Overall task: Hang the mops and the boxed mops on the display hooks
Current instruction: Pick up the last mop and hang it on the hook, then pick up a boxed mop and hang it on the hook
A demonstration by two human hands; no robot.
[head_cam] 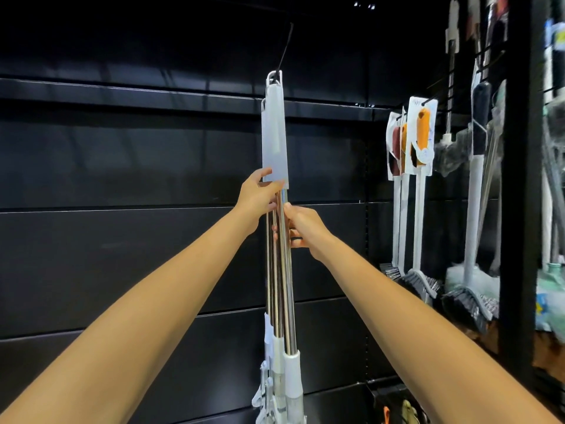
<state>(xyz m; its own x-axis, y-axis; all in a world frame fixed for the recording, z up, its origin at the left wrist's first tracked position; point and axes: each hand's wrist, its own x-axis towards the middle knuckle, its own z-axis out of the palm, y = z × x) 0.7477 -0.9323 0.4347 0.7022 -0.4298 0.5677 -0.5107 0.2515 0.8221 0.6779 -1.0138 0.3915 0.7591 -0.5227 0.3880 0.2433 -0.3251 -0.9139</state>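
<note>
1. Mops [286, 270]: several steel poles with pale grey grips [274, 142], bundled upright at centre. The top loops are at 12 o'clock, and the uppermost is threaded on the hook.
2. Hook [286, 48]: black wire, slanting down to the uppermost loop.
3. Left hand [260, 194]: at 9 o'clock of the poles. Thumb and fingers pinch the bundle at the grips' lower edge.
4. Right hand [301, 228]: at 3 o'clock of the poles, just below the left hand. Fingers are curled round the front pole.
5. Brushes [420, 179]: carded, long-handled, hanging at 3 o'clock, well apart from the mops.
6. Panels [122, 255]: black backing wall behind all items.
</note>
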